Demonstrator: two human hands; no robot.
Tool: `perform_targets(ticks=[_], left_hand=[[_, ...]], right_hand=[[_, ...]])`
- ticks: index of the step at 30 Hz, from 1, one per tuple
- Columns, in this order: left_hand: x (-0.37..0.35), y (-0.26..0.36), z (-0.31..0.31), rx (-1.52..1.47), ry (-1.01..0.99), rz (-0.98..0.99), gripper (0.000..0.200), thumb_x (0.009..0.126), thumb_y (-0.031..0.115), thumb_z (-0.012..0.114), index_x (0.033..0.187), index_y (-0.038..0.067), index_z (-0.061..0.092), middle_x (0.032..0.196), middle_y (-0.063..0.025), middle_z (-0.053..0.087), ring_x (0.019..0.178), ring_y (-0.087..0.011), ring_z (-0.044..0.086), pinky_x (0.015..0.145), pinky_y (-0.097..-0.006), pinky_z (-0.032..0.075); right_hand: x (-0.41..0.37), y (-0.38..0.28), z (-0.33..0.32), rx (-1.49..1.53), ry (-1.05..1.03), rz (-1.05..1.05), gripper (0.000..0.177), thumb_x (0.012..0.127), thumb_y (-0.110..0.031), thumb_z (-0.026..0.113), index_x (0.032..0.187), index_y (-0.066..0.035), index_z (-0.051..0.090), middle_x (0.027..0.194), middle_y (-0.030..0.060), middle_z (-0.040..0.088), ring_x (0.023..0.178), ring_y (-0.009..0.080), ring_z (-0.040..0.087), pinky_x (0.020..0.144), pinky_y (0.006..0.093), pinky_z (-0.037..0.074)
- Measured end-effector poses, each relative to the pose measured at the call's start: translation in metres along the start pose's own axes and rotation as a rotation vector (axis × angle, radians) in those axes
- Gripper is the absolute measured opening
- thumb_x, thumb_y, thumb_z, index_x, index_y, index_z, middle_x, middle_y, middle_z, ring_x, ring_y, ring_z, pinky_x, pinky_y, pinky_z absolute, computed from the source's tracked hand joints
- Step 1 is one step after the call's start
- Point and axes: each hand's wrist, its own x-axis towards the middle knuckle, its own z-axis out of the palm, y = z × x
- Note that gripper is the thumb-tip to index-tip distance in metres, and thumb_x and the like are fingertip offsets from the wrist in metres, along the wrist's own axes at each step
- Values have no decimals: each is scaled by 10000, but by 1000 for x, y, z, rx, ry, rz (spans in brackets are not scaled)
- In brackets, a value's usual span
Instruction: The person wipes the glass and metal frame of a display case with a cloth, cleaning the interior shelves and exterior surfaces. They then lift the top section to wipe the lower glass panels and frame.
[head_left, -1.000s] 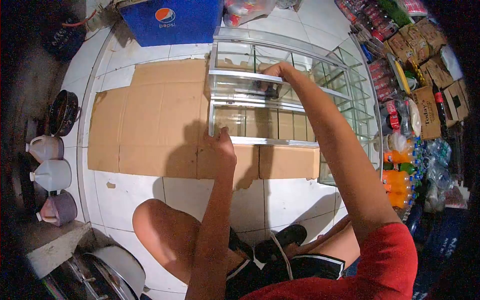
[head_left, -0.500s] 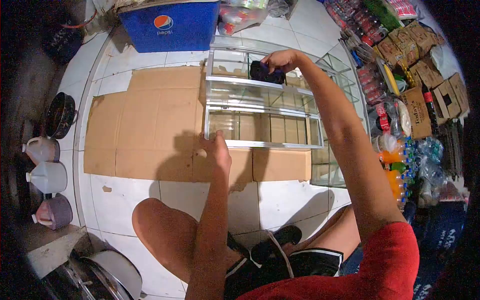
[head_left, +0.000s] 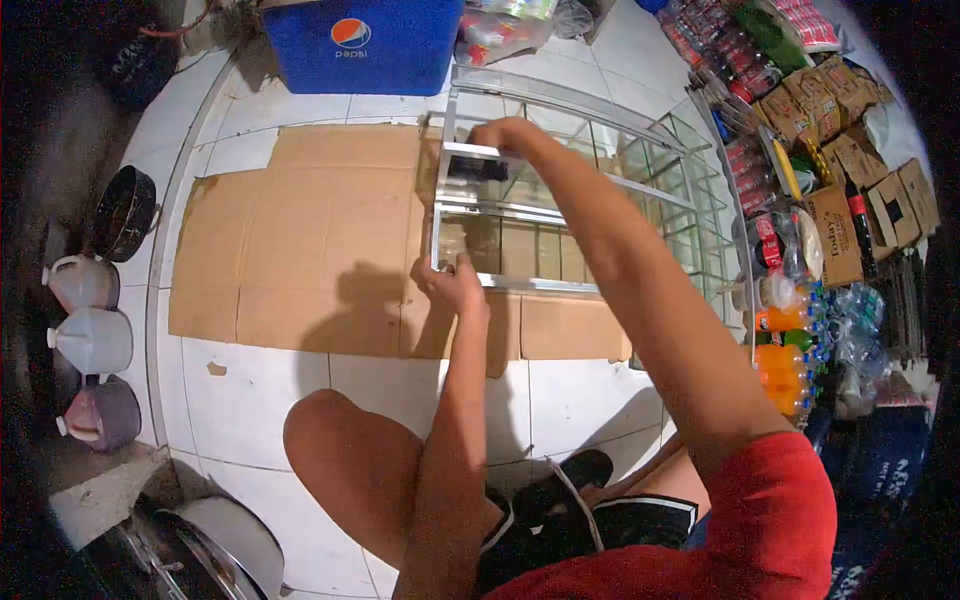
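A glass display case [head_left: 545, 283] with silver metal framing lies across the cardboard and tiles in front of me. My left hand [head_left: 456, 286] grips its near left corner, fingers wrapped round the metal edge. Inside the upper left part of the case is my right hand [head_left: 497, 136], its fingers partly hidden behind a frame bar. It holds a dark, crumpled cloth [head_left: 480, 168], seen against the glass just below that bar. Glass dividers [head_left: 690, 170] split the case's right side.
Flattened cardboard [head_left: 320, 240] covers the tiles on the left. Behind stands a blue Pepsi box [head_left: 365, 50]. Plastic jugs [head_left: 92, 340] and a black pan [head_left: 125, 213] line the left side. Bottles [head_left: 780, 370] and cartons [head_left: 835, 235] crowd the right.
My right hand and the cloth have moved left within the case, toward its left end. My left hand stays on the corner. The view has shifted slightly.
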Motion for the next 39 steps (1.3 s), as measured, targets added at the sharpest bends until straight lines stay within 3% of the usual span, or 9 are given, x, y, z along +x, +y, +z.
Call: perform_targets(ticks=[10, 16, 22, 27, 29, 32, 34, 36, 39], left_hand=[[-2, 5, -1, -23, 8, 20, 609, 742, 80, 631, 1259, 12, 316, 1244, -197, 309, 1100, -316, 420, 954, -422, 364], [12, -16, 4, -28, 38, 17, 597, 751, 84, 636, 1258, 5, 331, 1215, -199, 358, 1038, -315, 473, 910, -398, 406], [6, -7, -1, 117, 2, 49, 598, 769, 117, 625, 1274, 11, 322, 1146, -162, 405, 985, -252, 482, 849, -378, 429], [21, -34, -16, 92, -183, 71, 547, 787, 133, 593, 1257, 4, 344, 1058, -129, 472, 887, -221, 505, 782, -339, 437], [17, -32, -23, 67, -249, 102, 542, 774, 129, 576, 1250, -9, 357, 1061, -145, 506, 898, -242, 527, 780, -346, 441], [34, -49, -27, 21, -379, 161, 520, 767, 117, 575, 1234, 3, 375, 943, -97, 535, 846, -201, 536, 737, -310, 448], [45, -66, -27, -143, -446, 164, 378, 904, 129, 500, 1249, 88, 350, 954, -75, 482, 783, -162, 492, 715, -273, 435], [29, -51, -32, 1, -428, 316, 375, 890, 103, 508, 1237, 88, 367, 949, -87, 484, 789, -170, 503, 724, -279, 443], [19, -41, -32, 119, -408, 375, 433, 832, 116, 539, 1229, 62, 374, 927, -80, 489, 779, -157, 488, 694, -278, 435]], right_hand=[[-41, -36, -11, 332, -104, 44, 280, 734, -97, 547, 991, -23, 628, 829, 85, 644, 707, 219, 599, 664, 364, 509], [-131, -40, -25, 182, 348, -167, 265, 751, -57, 528, 1002, -30, 606, 879, 67, 618, 761, 173, 585, 629, 321, 496], [-247, 27, 38, 1139, 871, -518, 395, 765, -5, 491, 1156, -41, 533, 1064, 60, 598, 957, 171, 569, 836, 334, 449], [-305, 111, 110, 1479, 1366, -468, 340, 739, -22, 458, 1058, -1, 572, 949, 95, 617, 865, 211, 590, 775, 323, 466], [-300, 204, 144, 1423, 1660, -192, 355, 722, -38, 450, 1038, 24, 598, 956, 117, 637, 851, 205, 601, 748, 322, 465], [-259, 275, 168, 728, 1999, 365, 392, 728, -90, 471, 1068, 26, 628, 895, 157, 665, 733, 230, 600, 659, 361, 463], [-243, 256, 170, 588, 1735, 551, 423, 736, -87, 460, 1124, -11, 610, 944, 211, 652, 795, 305, 616, 738, 369, 466], [-203, 258, 170, 450, 1486, 638, 380, 747, -94, 462, 1074, -39, 646, 1008, 240, 621, 913, 366, 596, 840, 410, 446], [-153, 248, 185, 93, 1660, 382, 336, 716, -75, 482, 985, -82, 684, 1077, 192, 616, 1010, 396, 548, 935, 461, 392]])
